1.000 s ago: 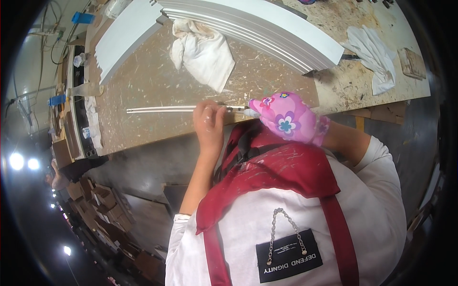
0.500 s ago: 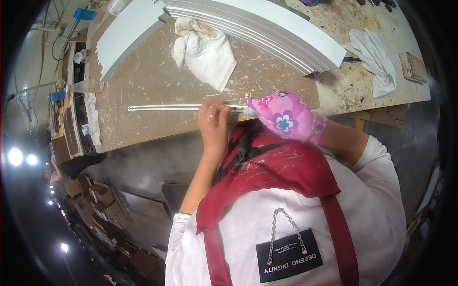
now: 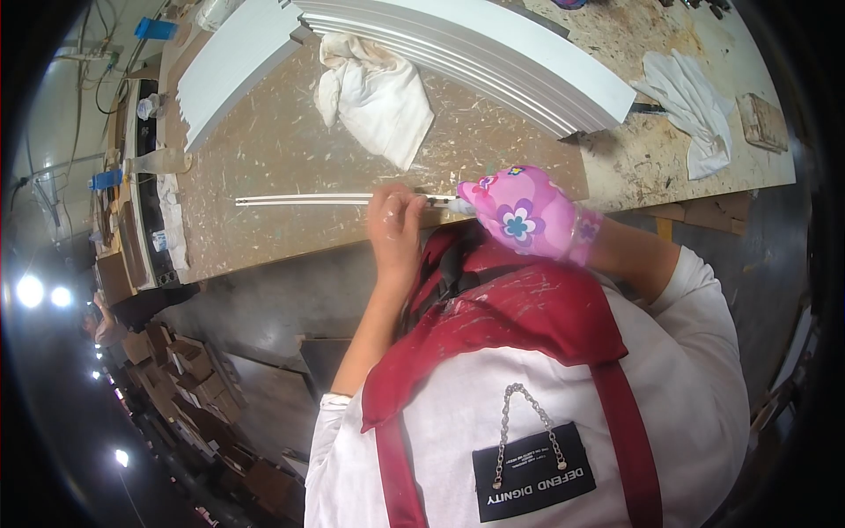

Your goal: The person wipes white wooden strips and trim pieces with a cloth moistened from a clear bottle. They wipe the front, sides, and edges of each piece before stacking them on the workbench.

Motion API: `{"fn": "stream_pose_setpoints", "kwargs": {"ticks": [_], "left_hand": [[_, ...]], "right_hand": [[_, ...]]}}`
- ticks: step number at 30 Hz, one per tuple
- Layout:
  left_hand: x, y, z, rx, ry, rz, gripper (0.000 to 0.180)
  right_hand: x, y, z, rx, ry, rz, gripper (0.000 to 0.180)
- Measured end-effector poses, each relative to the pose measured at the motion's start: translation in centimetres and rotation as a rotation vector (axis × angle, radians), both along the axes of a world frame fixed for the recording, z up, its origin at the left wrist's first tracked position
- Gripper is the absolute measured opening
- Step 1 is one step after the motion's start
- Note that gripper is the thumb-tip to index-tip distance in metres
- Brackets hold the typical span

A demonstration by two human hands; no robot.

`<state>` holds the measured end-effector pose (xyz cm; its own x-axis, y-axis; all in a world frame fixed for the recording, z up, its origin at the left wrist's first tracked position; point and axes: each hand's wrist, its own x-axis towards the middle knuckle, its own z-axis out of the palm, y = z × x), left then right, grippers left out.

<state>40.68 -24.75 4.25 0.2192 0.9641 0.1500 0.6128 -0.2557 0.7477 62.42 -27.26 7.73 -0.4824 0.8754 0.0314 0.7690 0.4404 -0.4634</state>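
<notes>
A long, narrow white strip point(image 3: 304, 200) with a dark line along its middle lies crosswise near the table's front edge. My bare left hand point(image 3: 394, 220) is closed, its thumb and fingers pinching the strip towards its right end. Just right of it is my right hand point(image 3: 521, 216), in a pink glove with flower prints, its fingers curled together. From those fingers a small whitish-grey tip point(image 3: 459, 206) sticks out against the strip's right end; the rest of what they hold is hidden. Behind the strip a crumpled white cloth point(image 3: 378, 106) lies on the table.
The brown table point(image 3: 264, 158) is spattered with paint. Long white mouldings point(image 3: 475, 53) are laid across its back. At the right are another white cloth point(image 3: 687, 110) and a stained block point(image 3: 761, 123). Cardboard boxes point(image 3: 198, 370) stand on the floor at the left.
My gloved right hand has shifted very slightly, turning a little at the strip's right end. My left hand keeps its pinch, and the strip has hardly moved.
</notes>
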Motion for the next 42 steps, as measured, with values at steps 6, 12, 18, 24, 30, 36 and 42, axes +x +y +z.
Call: {"fn": "stream_pose_setpoints", "kwargs": {"ticks": [6, 12, 18, 24, 30, 36, 42], "left_hand": [[0.2, -0.5, -0.6, -0.044, -0.063, 0.038, 0.013], [1.0, -1.2, -0.8, -0.022, -0.076, 0.031, 0.010], [0.8, -1.2, -0.8, -0.106, -0.153, 0.075, 0.006], [0.8, -1.1, -0.9, -0.082, -0.108, 0.067, 0.006], [0.8, -1.1, -0.9, -0.075, -0.101, 0.053, 0.007], [0.5, -1.1, -1.0, -0.071, -0.105, 0.049, 0.009], [0.4, -1.1, -0.9, -0.053, -0.035, 0.018, 0.010]], "right_hand": [[-0.2, 0.6, 0.6, -0.078, -0.142, 0.053, 0.023], [0.2, 0.3, -0.6, 0.017, -0.041, 0.038, 0.021], [0.7, -0.2, -0.6, -0.021, -0.014, 0.010, 0.020], [0.9, -0.1, 0.0, -0.054, -0.037, 0.023, 0.023], [0.9, -0.4, -0.1, -0.012, -0.046, 0.016, 0.024], [0.8, -0.2, -0.1, 0.017, -0.055, 0.030, 0.021], [0.7, 0.2, 0.0, 0.072, -0.050, 0.062, 0.016]]}}
